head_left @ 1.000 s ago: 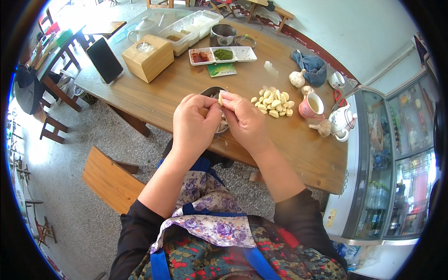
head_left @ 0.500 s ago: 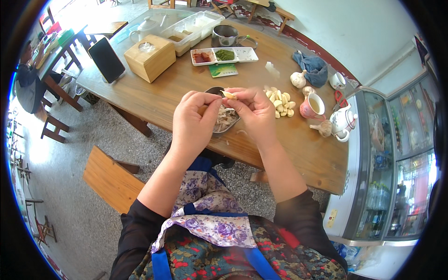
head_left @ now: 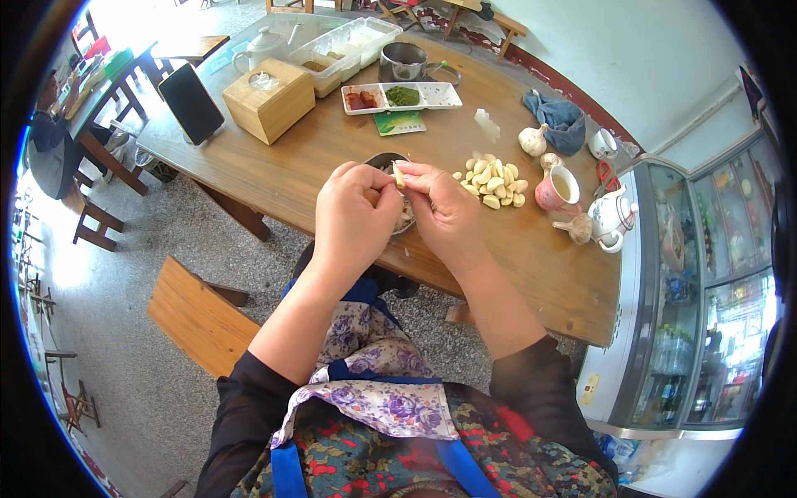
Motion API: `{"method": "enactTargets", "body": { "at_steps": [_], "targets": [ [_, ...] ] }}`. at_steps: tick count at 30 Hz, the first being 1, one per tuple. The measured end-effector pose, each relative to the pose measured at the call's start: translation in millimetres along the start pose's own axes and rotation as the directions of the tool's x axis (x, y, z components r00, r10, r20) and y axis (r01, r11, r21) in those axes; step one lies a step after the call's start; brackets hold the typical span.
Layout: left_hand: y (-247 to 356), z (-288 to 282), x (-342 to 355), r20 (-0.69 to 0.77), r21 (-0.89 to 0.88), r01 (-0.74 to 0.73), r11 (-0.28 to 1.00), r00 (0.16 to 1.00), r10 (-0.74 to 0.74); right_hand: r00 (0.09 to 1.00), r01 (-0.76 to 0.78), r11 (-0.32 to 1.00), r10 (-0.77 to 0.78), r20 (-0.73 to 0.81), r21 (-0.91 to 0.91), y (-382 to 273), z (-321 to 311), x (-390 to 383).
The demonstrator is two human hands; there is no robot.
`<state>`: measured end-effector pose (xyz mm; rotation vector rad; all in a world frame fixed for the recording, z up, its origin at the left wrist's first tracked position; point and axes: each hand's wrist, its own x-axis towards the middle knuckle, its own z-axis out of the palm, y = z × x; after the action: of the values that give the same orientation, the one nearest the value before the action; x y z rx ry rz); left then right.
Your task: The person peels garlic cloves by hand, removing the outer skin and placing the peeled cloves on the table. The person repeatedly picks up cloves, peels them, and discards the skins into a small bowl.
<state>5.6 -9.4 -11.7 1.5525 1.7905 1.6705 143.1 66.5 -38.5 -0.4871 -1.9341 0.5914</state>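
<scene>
My left hand (head_left: 355,217) and my right hand (head_left: 449,214) meet over the table's near edge, fingertips pinched round one pale garlic clove (head_left: 399,177). Something brownish shows between the curled fingers of my left hand, too covered to name. Under both hands stands a metal bowl (head_left: 385,158) with papery garlic skins (head_left: 404,221), mostly hidden by the hands. Just right of my right hand lies a heap of peeled garlic cloves (head_left: 496,179). Whole garlic bulbs (head_left: 532,140) sit farther right, one beside the pink cup (head_left: 557,190).
A white teapot (head_left: 613,217), red-handled scissors (head_left: 607,175) and a blue cloth (head_left: 554,121) stand at the right. Farther back are a three-part sauce dish (head_left: 440,96), a metal pot (head_left: 403,61), a wooden box (head_left: 268,101) and a phone (head_left: 191,104). A glass-door fridge (head_left: 664,332) flanks the table.
Both hands have shifted slightly, and the clove between them has turned more upright. My right fingers have drawn closer round it. The bowl is more covered by my hands than before.
</scene>
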Motion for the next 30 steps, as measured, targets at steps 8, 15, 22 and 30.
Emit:
{"method": "enactTargets", "body": {
  "at_steps": [8,15,22,30],
  "targets": [
    [-11.8,-10.4,5.5,0.017,-0.148,0.148,0.978,0.989,-0.147,0.907,-0.367,0.608,0.402,0.126,0.704,8.4,-7.8,4.8],
    [-21.3,-15.3,6.4,-0.044,-0.053,0.082,0.995,0.995,-0.084,0.867,-0.388,0.411,0.467,0.175,0.825,11.2,-12.4,9.2],
    [-4.1,-12.4,6.2,0.053,0.13,0.081,0.988,0.995,-0.088,0.885,-0.438,0.682,0.442,0.148,0.586,-0.9,-12.6,10.6],
    [1.4,-9.7,5.5,0.066,0.043,0.129,0.991,0.989,-0.131,0.964,-0.25,0.864,0.262,0.033,0.438,3.9,-6.7,6.6]
  ]
}}
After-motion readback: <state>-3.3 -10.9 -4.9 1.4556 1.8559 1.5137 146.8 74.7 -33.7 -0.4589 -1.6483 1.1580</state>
